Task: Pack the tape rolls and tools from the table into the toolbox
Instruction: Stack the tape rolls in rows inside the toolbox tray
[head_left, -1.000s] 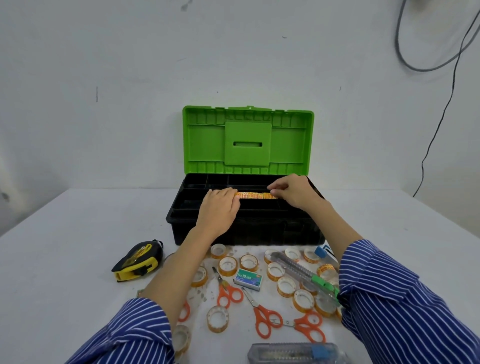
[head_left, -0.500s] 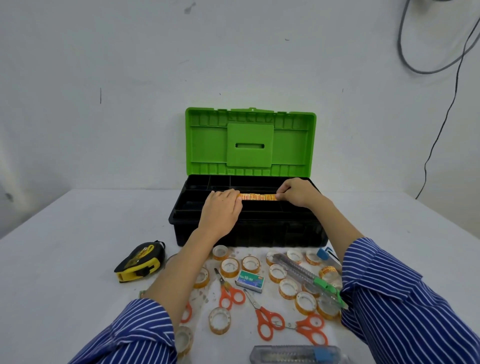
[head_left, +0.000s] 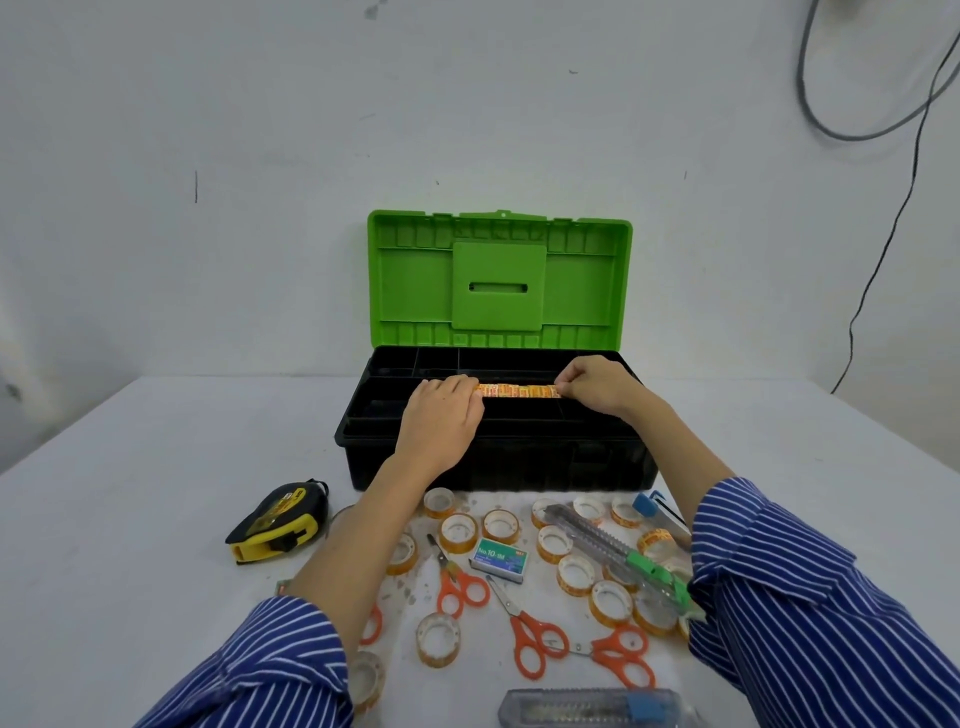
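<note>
**Hands seat a row of tape rolls in the toolbox tray**

Left hand (head_left: 441, 421) lies over one end of a row of tape rolls (head_left: 519, 391), fingers fairly flat against it; right hand (head_left: 592, 384) pinches the other end with curled fingers. The row sits in a tray compartment of the open toolbox (head_left: 498, 457). Loose tape rolls (head_left: 458, 531), scissors (head_left: 530, 636), a utility knife (head_left: 618, 556), a staple box (head_left: 500, 558) and a tape measure (head_left: 278, 522) remain on the worktop (head_left: 130, 519). Uneven pressure from either end could buckle the row, popping rolls out. The forearms hang just above the clutter and might sweep rolls away on withdrawal.
</note>
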